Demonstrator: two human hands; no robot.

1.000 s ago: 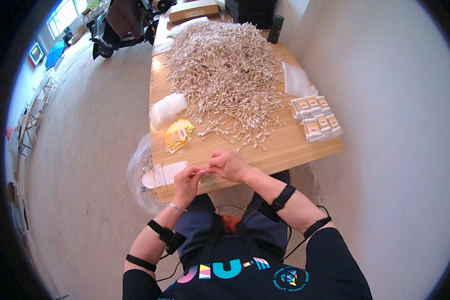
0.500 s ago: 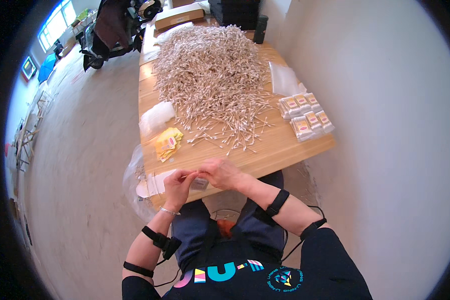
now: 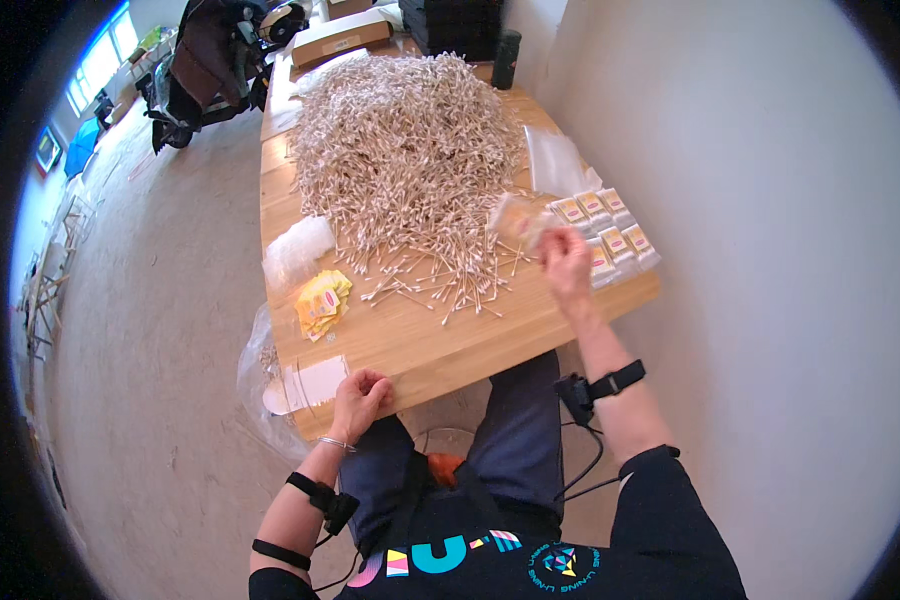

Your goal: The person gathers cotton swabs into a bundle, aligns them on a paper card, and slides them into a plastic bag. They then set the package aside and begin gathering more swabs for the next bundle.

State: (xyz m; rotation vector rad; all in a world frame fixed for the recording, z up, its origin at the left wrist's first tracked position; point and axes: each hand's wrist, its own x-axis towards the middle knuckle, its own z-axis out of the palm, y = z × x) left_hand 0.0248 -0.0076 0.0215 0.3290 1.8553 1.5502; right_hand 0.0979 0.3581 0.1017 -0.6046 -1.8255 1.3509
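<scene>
Hand (image 3: 567, 262) grips crinkly, perhaps plastic packet (image 3: 519, 222).

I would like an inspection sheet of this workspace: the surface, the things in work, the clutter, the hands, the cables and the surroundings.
Surface: wooden table, long, bare along its near edge.
Job's things: big heap of cotton swabs; small filled packet in the right hand; rows of filled packets at the right edge.
Clutter: yellow labels, clear bags, flat clear sleeve, cardboard box at the far end.
Hands: right hand raised over the table, holding the packet; left hand curled at the near edge, by the sleeve.
Cables: black cable below the right forearm.
Surroundings: pale floor, white wall at the right, windows far left.
</scene>
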